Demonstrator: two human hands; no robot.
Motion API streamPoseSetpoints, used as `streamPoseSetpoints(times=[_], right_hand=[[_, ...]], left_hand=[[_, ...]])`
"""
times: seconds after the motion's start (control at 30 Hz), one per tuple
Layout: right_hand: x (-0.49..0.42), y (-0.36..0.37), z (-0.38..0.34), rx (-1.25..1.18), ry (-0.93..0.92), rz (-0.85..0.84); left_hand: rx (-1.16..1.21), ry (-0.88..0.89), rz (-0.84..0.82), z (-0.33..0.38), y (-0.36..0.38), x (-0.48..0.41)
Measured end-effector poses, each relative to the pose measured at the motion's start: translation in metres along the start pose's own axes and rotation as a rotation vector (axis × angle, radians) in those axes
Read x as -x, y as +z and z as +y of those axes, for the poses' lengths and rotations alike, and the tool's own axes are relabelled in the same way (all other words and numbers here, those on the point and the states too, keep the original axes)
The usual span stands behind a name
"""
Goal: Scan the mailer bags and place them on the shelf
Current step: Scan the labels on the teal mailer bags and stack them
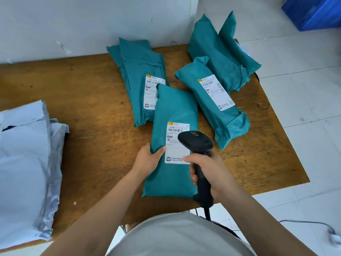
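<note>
1. Parcels crowd a worn brown wooden table, which stands against a white wall on a pale tiled floor.
2. The nearest teal plastic mailer bag lies lengthwise at the table's front edge, its white shipping label facing up.
3. The left hand grips that bag's left edge, the thumb pressed on top at the label's left border and the fingers tucked beneath the bag.
4. The right hand is wrapped tight around the grip of a black handheld barcode scanner, the forefinger lying along its front; the scanner's head hangs above the label's right side, pointing away from the person.
5. A dark cable drops from the scanner's base past the table edge.
6. Three more teal mailer bags lie farther back: one with a label partly under the near bag's top corner, a second labelled one to the right, and an unlabelled one behind it at the far right corner.
7. Pale grey-blue plastic mailer bags are stacked at the table's left end.
8. A blue plastic crate sits on the floor, upper right.
</note>
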State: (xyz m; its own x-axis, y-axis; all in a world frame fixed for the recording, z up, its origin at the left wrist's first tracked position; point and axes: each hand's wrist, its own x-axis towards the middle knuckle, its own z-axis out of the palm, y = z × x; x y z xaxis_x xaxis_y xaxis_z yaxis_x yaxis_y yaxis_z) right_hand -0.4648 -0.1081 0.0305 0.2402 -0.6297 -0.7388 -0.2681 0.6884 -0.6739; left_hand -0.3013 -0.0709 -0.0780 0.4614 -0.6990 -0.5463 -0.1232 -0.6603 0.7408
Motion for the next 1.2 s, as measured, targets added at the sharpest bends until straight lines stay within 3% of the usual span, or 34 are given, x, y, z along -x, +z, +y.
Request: streamPoseSetpoints(times=[0.23,0.33,0.5,0.6,0.67,0.77,0.87,1.0,1.1,1.2], right_hand=[[-0.004,0.002,-0.004,0.038,-0.175,0.055],[-0.007,0.013,-0.006,0.055,-0.194,0.021],[-0.009,0.037,-0.008,0.172,-0.188,-0.094],[-0.011,0.049,-0.01,0.236,-0.167,-0.163],[-0.011,0.054,-0.012,0.263,-0.165,-0.182],[-0.012,0.053,-0.015,0.263,-0.164,-0.172],[-0.011,0.044,-0.019,0.238,-0.153,-0.141],[-0.008,0.024,-0.028,0.203,-0.171,-0.053],[-0.004,0.006,-0.031,0.148,-0.177,0.027],[0.001,-0.012,-0.028,0.105,-0.179,0.097]], left_hand=[[0.049,0.268,0.09,0.006,-0.018,0.036],[0.058,0.323,0.22,-0.005,-0.044,0.059],[-0.153,0.174,0.503,-0.044,-0.106,0.075],[-0.394,-0.173,0.482,-0.074,-0.132,0.063],[-0.481,-0.28,0.474,-0.078,-0.135,0.059],[-0.699,-0.101,0.582,-0.054,-0.119,0.058],[-0.572,0.113,0.547,-0.017,-0.096,0.044],[-0.473,0.248,0.421,0.027,-0.071,0.003],[-0.483,0.208,0.391,0.05,-0.056,-0.033],[-0.434,0.029,0.412,0.06,-0.05,-0.066]])
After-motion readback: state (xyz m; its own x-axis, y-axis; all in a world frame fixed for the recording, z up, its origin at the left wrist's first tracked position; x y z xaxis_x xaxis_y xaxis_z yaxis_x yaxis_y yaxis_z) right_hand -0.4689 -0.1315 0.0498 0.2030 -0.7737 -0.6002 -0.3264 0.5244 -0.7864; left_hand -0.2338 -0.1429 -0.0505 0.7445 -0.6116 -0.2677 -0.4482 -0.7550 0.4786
